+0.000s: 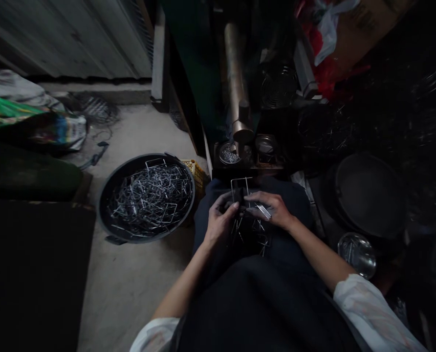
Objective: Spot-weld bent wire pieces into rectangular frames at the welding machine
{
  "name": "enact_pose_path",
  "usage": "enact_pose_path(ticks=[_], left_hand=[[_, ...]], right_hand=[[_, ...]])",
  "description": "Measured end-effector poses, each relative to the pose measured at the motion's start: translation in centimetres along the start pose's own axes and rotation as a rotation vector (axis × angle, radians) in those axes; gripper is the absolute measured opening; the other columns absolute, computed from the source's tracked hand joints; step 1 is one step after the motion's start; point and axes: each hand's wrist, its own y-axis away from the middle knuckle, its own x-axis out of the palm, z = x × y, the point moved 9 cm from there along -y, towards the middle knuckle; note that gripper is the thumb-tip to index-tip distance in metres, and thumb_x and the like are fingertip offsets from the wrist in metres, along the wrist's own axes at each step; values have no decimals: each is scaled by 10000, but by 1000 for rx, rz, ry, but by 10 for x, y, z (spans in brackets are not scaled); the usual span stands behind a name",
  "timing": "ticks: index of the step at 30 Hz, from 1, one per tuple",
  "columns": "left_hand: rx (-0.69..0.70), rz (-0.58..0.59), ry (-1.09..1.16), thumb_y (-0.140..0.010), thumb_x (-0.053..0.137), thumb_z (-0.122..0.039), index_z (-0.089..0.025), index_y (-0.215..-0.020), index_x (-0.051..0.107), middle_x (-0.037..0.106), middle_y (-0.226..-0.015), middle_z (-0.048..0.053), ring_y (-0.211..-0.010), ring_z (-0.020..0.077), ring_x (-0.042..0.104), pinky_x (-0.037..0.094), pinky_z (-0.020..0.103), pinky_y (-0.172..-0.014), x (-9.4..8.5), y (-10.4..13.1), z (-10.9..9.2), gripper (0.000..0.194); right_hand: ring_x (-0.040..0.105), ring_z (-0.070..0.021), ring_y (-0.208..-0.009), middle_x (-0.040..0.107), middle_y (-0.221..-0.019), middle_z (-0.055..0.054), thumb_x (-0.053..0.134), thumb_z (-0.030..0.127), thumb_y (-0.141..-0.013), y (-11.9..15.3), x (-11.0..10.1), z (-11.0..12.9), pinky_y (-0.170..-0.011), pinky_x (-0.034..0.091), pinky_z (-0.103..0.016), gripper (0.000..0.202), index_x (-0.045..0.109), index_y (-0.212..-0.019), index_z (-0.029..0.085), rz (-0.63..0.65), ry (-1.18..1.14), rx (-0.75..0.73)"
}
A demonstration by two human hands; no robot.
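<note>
Above my lap, my left hand (221, 215) pinches the left leg of a U-shaped bent wire (239, 180); the wire's square end points away from me. My right hand (274, 208) is closed around several thin straight metal rods (265, 211). Its fingertips are by the right leg of the bent wire; whether they grip that leg is too dark to tell. More bent wires (262, 239) lie on the dark cloth over my lap, below both hands. Grey grime covers the fingers of both hands.
To the left, a large black tub (104, 215) heaped with bent wires rests near a yellow crate (198, 173). A machine's metal cylinder (236, 83) rises ahead, above a small dish (223, 155) of metal bits. A metal bowl (364, 259) and dark round container (370, 195) are at right.
</note>
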Motion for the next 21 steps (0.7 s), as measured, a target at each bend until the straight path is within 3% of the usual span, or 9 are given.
enact_pose_path(ticks=[10,21], left_hand=[[-27,21,48,-750,827,-355,-189,-1203,655,676,-822,9,-645,114,613,519,237,-645,1,1,9,512],[-6,6,101,-750,833,-347,-166,-1193,647,670,-792,11,-634,113,624,512,219,-617,6,-3,-5,513]], right_hand=[[695,-200,-1061,726,-1139,-69,727,316,-920,5,-2,-5,-964,550,-328,331,690,-1239,240,6,-28,12],[695,-213,-1051,723,-1143,-69,729,295,-916,-9,-6,-4,-943,557,-340,325,686,-1236,256,32,-44,-16]])
